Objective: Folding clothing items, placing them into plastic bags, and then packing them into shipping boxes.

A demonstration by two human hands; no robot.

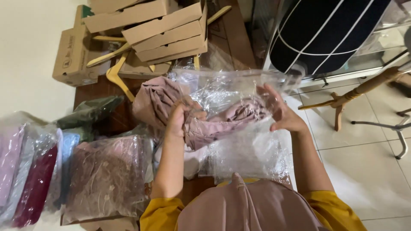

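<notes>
A dusty-pink folded cloth (159, 99) sits partly inside a clear plastic bag (239, 92) held up in front of me. My left hand (180, 119) is closed on the bunched pink cloth at the bag's mouth. My right hand (280, 112) grips the bag's right edge, fingers spread against the crinkled plastic. More clear plastic (248, 156) hangs below the hands. My sleeves are mustard yellow.
Bagged cloths in brown (107, 177), maroon (36, 184), pink and blue lie stacked at left. Flat cardboard boxes (165, 30) and wooden hangers (115, 77) lie at the back on a dark wooden surface. A black striped cushion (325, 32) and a wooden stand (364, 90) are at right on tiled floor.
</notes>
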